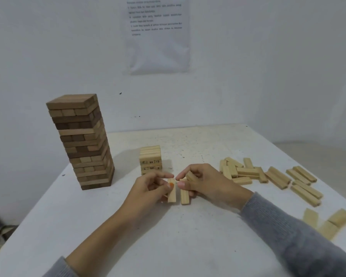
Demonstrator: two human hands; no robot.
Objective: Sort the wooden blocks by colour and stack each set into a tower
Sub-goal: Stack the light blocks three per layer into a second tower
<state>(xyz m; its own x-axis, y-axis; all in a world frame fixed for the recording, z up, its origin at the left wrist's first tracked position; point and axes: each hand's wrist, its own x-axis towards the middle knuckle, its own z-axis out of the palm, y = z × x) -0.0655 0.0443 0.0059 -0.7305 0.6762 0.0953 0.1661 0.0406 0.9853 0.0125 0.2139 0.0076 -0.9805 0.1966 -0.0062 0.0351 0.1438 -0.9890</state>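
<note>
Hands together over the table (168,246): our left hand (151,187) pinches a pale block (171,195), our right hand (205,181) grips a second block (184,196) just beside it plus a third block (191,175). Short pale tower (150,158) sits just beyond the hands, brown tower (84,140) well left, loose blocks (278,177) right.

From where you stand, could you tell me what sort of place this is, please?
Probably a simple workroom set up for a task: a plain white wall with a printed sheet stuck on it, and a white table bearing loose pale blocks and a tall brown tower.
</note>
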